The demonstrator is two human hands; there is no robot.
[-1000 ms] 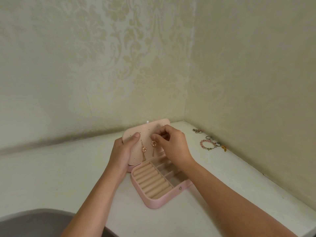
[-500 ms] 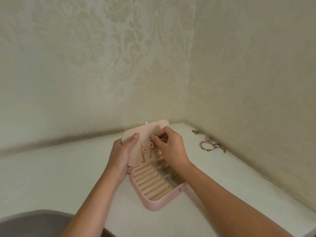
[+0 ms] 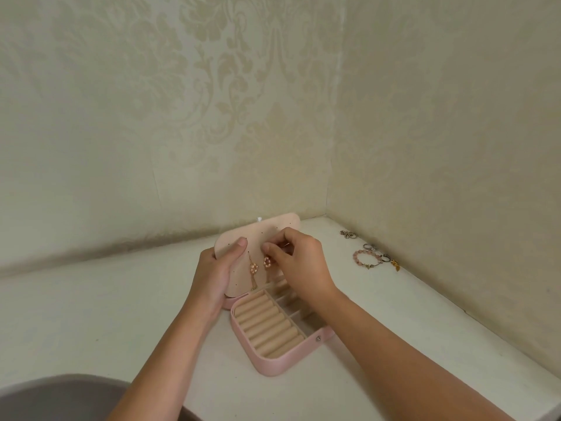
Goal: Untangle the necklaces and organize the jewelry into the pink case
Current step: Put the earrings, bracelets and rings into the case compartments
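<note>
Right hand (image 3: 299, 262) pinches an earring (image 3: 267, 262) against the panel (image 3: 261, 230). Over the last second we note it settled lower, beside the hung earring (image 3: 253, 268). The pair looks nearly stowed, though we cannot tell if its post is through. Left hand (image 3: 215, 275) grips the panel, upright over the open case (image 3: 267, 364). Desk (image 3: 91, 314): bracelet (image 3: 362, 256) and rings (image 3: 368, 247) wait by the papered corner walls (image 3: 425, 147).

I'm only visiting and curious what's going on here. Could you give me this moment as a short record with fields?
Place: white table in a wallpapered corner
Case: pink case open, its ring rolls bare
Panel: earring panel held upright above the case
Left: left hand grips the panel's left edge, thumb on its front
Right: right hand pinches the top of the right earring
Hung: left earring on the panel
Waiting: bead bracelet and rings by the right wall
</note>
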